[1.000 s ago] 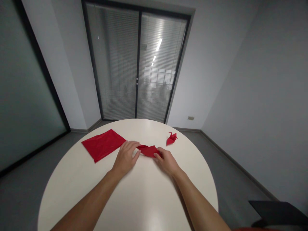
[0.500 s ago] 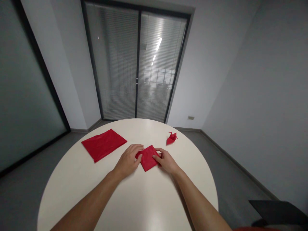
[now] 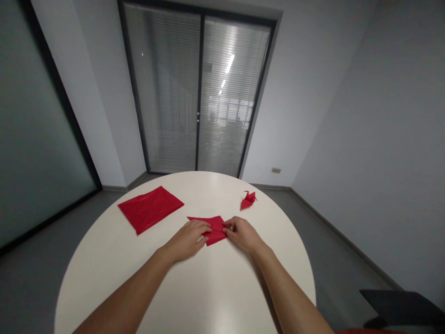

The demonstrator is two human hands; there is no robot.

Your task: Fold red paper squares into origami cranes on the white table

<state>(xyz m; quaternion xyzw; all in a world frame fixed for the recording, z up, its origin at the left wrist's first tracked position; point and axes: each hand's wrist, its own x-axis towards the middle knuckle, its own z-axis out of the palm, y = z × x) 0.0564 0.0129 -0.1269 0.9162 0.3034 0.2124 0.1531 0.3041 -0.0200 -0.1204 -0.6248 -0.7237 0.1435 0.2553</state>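
A folded sheet of red paper lies on the table between my hands, with a pointed flap reaching out to the left behind my left hand. My left hand rests on its left part, fingers stretched over the paper and thumb apart at the near edge. At the right corner, my right hand pinches the paper between thumb and fingers. Part of the paper is hidden under my left fingers. A red origami crane stands farther back, to the right.
A larger stack or sheet of red paper lies flat at the left back of the round white table. A dark chair part shows at the lower right. Beyond the table's far edge are glass doors with blinds.
The red paper has gone from a compact square to a wider shape with a point out to the left. My left hand has moved slightly down and onto the paper. My right hand stays at the right corner.
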